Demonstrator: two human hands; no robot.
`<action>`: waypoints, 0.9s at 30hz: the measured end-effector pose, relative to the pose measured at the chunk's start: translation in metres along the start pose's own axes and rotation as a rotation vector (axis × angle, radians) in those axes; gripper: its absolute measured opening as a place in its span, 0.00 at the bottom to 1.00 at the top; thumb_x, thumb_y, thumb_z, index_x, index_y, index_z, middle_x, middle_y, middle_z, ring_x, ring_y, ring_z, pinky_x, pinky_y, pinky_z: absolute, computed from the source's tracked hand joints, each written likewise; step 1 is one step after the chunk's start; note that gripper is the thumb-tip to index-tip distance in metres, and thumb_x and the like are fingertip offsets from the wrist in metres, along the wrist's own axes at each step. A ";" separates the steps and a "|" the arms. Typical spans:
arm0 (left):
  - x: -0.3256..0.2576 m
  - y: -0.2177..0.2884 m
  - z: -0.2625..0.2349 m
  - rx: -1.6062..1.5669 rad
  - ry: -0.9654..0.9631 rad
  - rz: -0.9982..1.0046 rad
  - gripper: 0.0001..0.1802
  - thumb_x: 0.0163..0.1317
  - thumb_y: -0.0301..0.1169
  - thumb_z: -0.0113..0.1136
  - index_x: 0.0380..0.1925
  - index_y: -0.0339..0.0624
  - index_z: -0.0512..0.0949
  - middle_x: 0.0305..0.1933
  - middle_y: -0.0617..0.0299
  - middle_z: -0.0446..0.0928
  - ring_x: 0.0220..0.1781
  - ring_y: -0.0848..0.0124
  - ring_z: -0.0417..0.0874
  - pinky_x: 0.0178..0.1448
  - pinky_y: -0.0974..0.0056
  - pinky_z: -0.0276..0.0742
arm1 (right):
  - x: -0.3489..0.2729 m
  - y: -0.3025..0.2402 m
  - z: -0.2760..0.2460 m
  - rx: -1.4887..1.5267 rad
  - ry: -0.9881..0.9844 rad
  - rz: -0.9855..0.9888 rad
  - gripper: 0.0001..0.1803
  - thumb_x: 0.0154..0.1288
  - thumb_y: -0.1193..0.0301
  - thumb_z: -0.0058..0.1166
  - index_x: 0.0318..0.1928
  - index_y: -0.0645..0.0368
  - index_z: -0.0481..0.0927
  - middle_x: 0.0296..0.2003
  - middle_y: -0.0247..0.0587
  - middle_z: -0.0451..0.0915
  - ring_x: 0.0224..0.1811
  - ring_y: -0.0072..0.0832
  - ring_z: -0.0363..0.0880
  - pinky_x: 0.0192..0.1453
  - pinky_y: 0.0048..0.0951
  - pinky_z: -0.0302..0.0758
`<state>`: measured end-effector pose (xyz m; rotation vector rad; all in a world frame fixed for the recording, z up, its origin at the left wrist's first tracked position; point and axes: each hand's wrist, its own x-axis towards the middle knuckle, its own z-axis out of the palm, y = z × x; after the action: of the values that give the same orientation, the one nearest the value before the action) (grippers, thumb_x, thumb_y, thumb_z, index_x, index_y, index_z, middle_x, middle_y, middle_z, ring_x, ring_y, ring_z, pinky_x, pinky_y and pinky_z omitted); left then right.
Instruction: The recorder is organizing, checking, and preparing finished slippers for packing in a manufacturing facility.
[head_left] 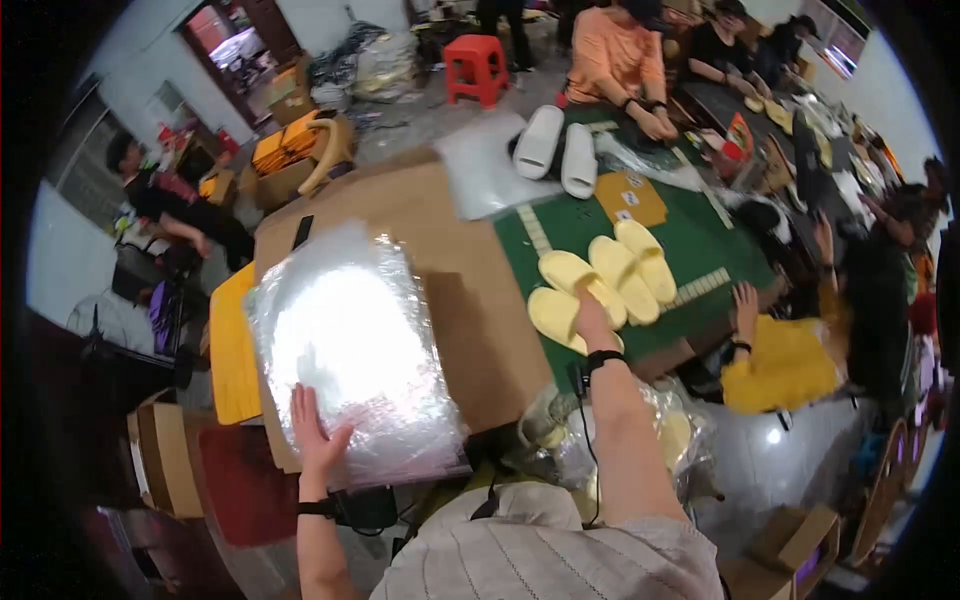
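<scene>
My left hand [318,435] lies flat with fingers spread on a thick stack of clear, shiny plastic bags [350,300]. Over on the right, my right hand [592,315] is closed on a pair of pale yellow slippers [556,312], its fingers down between the two and partly hidden. A second pair of yellow slippers [641,262] sits just beyond, on the green mat [530,250].
White slippers [540,140] stand at the table's far side, beside a sheet of clear plastic [480,170]. Brown cardboard [460,310] covers the table's left part. Bagged slippers [675,440] lie below the near edge. Several people work around, one in a yellow sleeve [785,365] close on the right.
</scene>
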<state>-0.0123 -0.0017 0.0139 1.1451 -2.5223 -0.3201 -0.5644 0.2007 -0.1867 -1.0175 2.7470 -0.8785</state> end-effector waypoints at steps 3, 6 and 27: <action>-0.011 0.002 -0.012 0.032 -0.026 -0.046 0.54 0.48 0.54 0.70 0.70 0.39 0.59 0.76 0.43 0.53 0.78 0.45 0.49 0.77 0.46 0.47 | 0.004 -0.039 -0.004 -0.155 -0.276 0.141 0.19 0.61 0.76 0.52 0.55 0.57 0.76 0.51 0.50 0.79 0.56 0.46 0.75 0.59 0.45 0.73; -0.011 0.002 -0.016 0.024 -0.003 -0.028 0.54 0.48 0.55 0.70 0.70 0.38 0.59 0.76 0.43 0.52 0.78 0.45 0.49 0.77 0.46 0.46 | -0.015 -0.046 0.001 -0.234 -0.200 -0.016 0.09 0.64 0.74 0.47 0.42 0.59 0.79 0.43 0.53 0.80 0.47 0.48 0.80 0.50 0.47 0.78; -0.012 -0.007 -0.015 0.002 0.043 -0.005 0.53 0.51 0.62 0.66 0.67 0.34 0.63 0.74 0.35 0.53 0.76 0.39 0.52 0.76 0.43 0.47 | -0.073 -0.313 -0.131 0.746 0.133 -0.279 0.07 0.53 0.86 0.53 0.35 0.67 0.74 0.28 0.44 0.76 0.27 0.28 0.75 0.33 0.30 0.73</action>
<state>0.0059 0.0017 0.0228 1.1470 -2.4836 -0.2920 -0.3634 0.1180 0.0834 -1.1903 2.0524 -1.8643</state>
